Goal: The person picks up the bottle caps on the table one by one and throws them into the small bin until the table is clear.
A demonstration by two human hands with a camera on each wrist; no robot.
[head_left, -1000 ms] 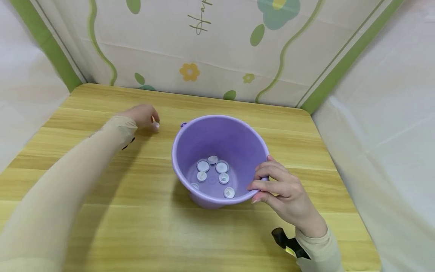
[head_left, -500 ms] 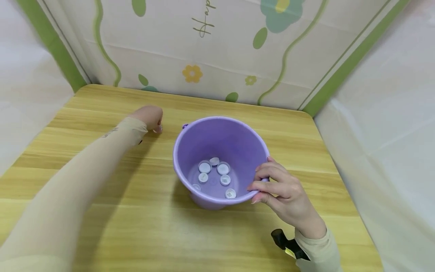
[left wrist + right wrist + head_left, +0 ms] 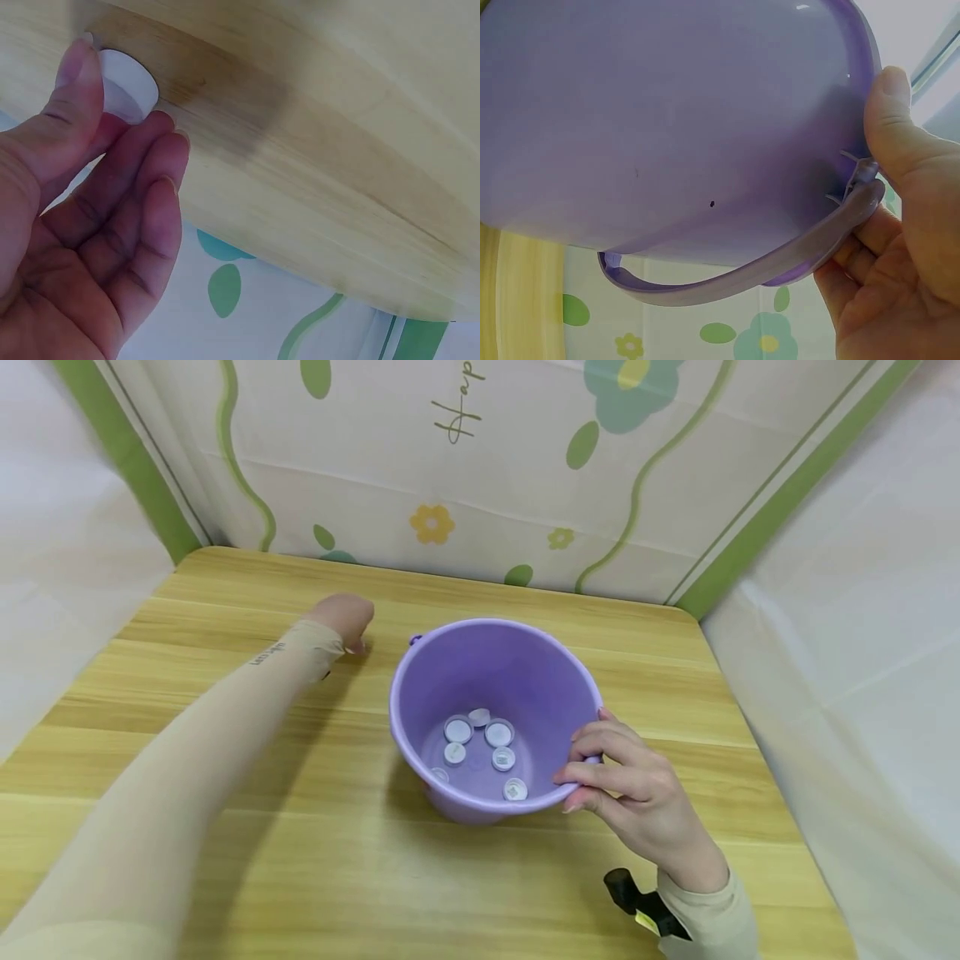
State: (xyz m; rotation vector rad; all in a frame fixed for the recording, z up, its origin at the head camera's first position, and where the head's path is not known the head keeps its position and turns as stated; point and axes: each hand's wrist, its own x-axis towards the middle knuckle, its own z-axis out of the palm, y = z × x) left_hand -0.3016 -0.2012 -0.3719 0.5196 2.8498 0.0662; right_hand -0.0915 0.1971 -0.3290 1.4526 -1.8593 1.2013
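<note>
In the left wrist view my left hand (image 3: 97, 195) pinches a small white round cap (image 3: 133, 82) between thumb and fingertips, close over the wooden table. From the head view, the left hand (image 3: 343, 617) is left of the purple bucket (image 3: 517, 668), and its back hides the cap. My right hand (image 3: 633, 785) grips the bucket's right rim, thumb outside and fingers reaching over the edge. In the right wrist view, the bucket's handle (image 3: 727, 289) hangs along its outer side, by those fingers. Several white round pieces (image 3: 499, 733) lie on the bucket's bottom, some with clear edges.
The wooden table (image 3: 337, 868) carries the bucket near its middle. A floral curtain (image 3: 360, 468) stands along the back edge, with white sheets (image 3: 847, 652) at both sides. A black wrist mount (image 3: 637, 897) sticks out from the right sleeve.
My left hand has shifted slightly right, nearer the bucket, and turned so its back covers the fingertips. The right hand keeps its grip on the rim. The head view has shifted a little.
</note>
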